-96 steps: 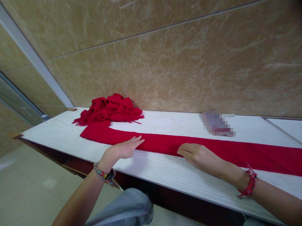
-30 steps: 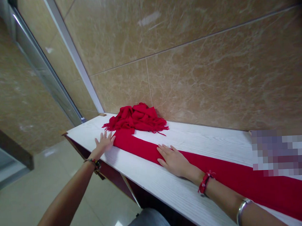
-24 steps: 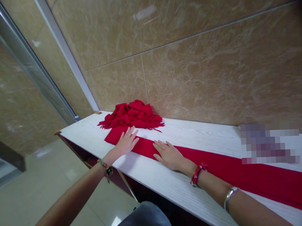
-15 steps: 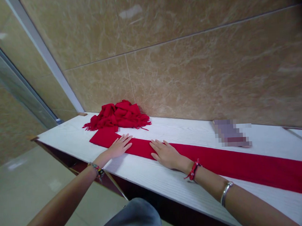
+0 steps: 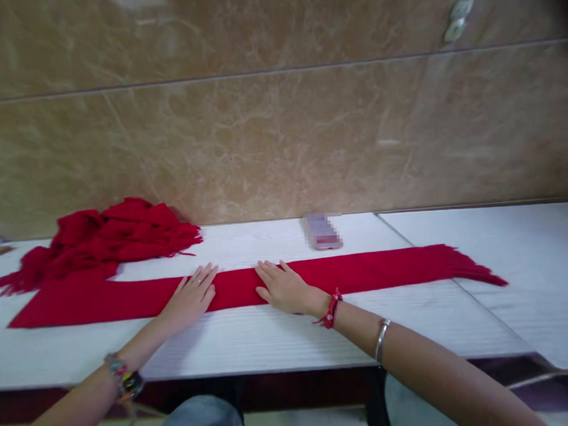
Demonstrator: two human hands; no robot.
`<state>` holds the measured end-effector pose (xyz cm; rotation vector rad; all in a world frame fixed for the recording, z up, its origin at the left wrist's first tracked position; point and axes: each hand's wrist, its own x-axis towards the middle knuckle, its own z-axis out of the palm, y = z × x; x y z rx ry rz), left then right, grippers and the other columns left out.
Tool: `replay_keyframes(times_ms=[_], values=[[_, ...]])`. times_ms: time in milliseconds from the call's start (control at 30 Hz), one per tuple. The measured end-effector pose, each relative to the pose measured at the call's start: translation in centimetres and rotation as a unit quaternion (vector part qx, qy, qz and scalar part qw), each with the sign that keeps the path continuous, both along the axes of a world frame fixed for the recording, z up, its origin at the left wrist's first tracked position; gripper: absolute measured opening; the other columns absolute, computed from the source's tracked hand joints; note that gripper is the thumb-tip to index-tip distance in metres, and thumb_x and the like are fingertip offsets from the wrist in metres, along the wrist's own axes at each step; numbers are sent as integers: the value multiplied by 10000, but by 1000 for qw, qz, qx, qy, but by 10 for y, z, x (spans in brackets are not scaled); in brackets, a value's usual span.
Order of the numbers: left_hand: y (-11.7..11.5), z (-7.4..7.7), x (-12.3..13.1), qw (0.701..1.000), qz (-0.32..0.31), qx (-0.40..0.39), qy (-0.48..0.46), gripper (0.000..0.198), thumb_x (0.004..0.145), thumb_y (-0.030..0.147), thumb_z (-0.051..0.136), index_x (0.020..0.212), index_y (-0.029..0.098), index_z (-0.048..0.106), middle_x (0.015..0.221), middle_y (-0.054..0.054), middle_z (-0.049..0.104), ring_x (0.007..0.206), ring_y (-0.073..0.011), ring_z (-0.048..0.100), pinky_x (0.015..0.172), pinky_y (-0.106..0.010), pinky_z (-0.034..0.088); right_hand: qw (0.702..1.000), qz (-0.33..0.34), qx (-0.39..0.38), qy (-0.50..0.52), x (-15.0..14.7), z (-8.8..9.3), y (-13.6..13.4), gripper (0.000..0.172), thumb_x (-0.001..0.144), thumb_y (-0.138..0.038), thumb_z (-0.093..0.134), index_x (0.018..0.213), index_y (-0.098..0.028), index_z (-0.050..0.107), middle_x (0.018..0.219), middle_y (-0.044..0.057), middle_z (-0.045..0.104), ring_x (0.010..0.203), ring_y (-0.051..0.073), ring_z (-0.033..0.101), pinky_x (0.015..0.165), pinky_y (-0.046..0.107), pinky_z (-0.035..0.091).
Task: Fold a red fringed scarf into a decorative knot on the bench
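1. One crumpled heap of red knit [image 5: 110,236] lay far left on the white wood-grain tabletop [image 5: 271,342], its fringe trailing.
2. Left hand [image 5: 191,298] rested flat and open, gripping nothing, on the long flat red scarf [image 5: 385,268].
3. Right hand [image 5: 282,288], just beside it, pressed the same strip palm down, also released.
4. Behind the scarf, a small pixelated item [image 5: 322,231] was unreadable; the scarf's fringed end tapered at right.
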<state>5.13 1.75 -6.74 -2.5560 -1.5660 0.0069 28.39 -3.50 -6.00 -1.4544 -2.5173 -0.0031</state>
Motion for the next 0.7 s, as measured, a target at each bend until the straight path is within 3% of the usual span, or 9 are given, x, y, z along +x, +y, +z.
replay_keyframes(times_ms=[233,333,400,467,600,700], values=[[19,-7,-17,999,24,-19,17,558,822,324,158,1363,198,212,1414,-1,208,1296,-185,180,1004,-400,235,986,-135,-5,-100,154,-2,-51,453,895,-277,271,1278,-55,364,1368,190,288,1268,271,241,987,492,252],[25,-1,-8,998,49,-10,46,560,804,371,152,1329,224,279,1401,-8,232,1285,-213,212,971,-454,253,971,-176,-21,-158,211,1,-75,389,883,-183,280,1208,-62,458,1360,210,291,1265,321,224,937,555,282],[27,9,20,996,59,5,69,565,789,391,191,1295,191,340,1403,-45,225,1284,-245,206,962,-485,246,966,-189,-32,-172,230,4,-84,371,876,-151,278,1161,-83,505,1356,206,302,1268,334,205,911,583,292],[21,20,69,998,24,14,51,583,779,383,265,1297,126,342,1419,-86,174,1291,-262,176,979,-468,236,965,-210,-33,-154,230,7,-86,374,884,-184,274,1178,-107,493,1364,188,301,1274,321,198,915,581,291],[-9,32,186,982,-186,-24,-37,604,830,449,277,1346,137,252,1433,-85,124,1304,-236,139,1016,-406,209,970,-226,-18,-92,204,12,-74,458,900,-335,254,1306,-136,332,1393,138,272,1271,287,225,950,529,292],[-29,23,237,953,-289,-87,-32,635,839,512,290,1368,174,194,1433,-71,131,1307,-215,132,1034,-387,171,975,-200,-39,-91,201,11,-72,464,903,-360,241,1312,-154,318,1394,126,275,1262,282,248,936,530,312]])
